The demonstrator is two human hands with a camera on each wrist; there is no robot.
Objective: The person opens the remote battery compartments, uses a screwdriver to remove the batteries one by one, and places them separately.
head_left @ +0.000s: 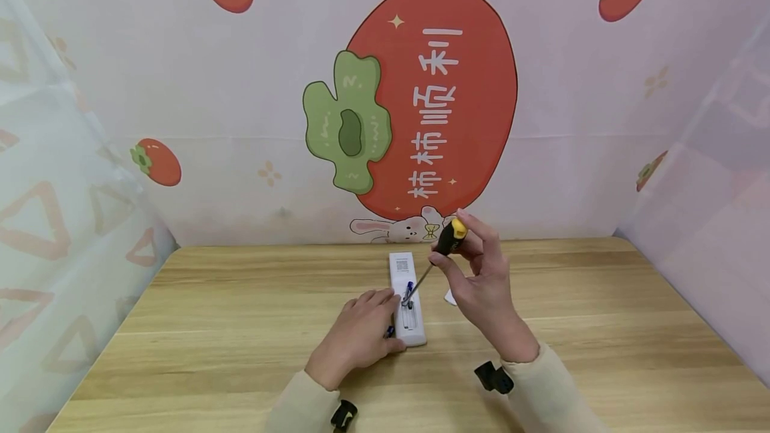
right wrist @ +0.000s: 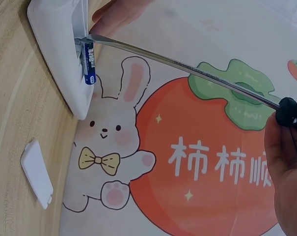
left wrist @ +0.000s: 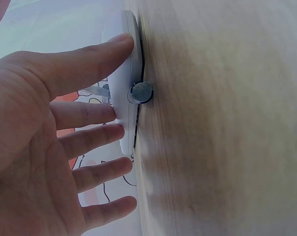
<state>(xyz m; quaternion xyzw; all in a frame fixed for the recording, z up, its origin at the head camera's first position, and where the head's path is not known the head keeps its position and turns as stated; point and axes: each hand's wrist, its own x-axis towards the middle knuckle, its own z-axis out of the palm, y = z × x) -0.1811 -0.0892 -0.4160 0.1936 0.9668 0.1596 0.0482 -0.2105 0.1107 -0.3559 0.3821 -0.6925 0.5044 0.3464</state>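
Note:
A white remote control (head_left: 419, 337) lies back up on the table, its battery compartment uncovered. My left hand (head_left: 361, 329) rests at its left side, fingers mostly straight, thumb touching the edge in the left wrist view. My right hand (head_left: 484, 279) grips a screwdriver (head_left: 450, 238) by its black and yellow handle. The slanting metal shaft has its tip in the compartment, at the end of a blue battery (right wrist: 90, 64). That battery is tilted up out of the slot. Another battery (left wrist: 142, 92), seen end-on, lies on the table against the remote, partly hidden by my left hand in the head view.
A small white battery cover (right wrist: 37, 172) lies on the table to the right of the remote, mostly behind my right hand in the head view. The wooden table (head_left: 240, 299) meets a printed backdrop (head_left: 271, 85) at its far edge, with curtains at both sides.

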